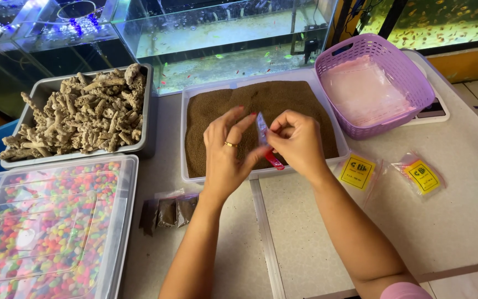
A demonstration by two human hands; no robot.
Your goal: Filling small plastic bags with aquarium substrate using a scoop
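Head camera, looking down at a table in front of fish tanks: two bare hands meet above a white tray of fine brown granules (217, 111). The left hand (225, 152), wearing a gold ring, and the right hand (297, 143) both have their fingertips pinched together on a small clear zip bag with a red seal strip (265, 139), held upright between them just over the tray's near edge. To handle it well, it seems best to keep the bag's mouth over the tray so stray granules fall back in, and to press along the seal strip evenly from one end. Left of the tray sits a metal tray of pale coral rubble (81, 113), and nearer, a lidded clear box of multicoloured gravel (45, 221). Three small filled brown packets (167, 211) lie by the left forearm. To the right stand a lilac basket of empty clear bags (372, 86) and two yellow-labelled packets (388, 174).
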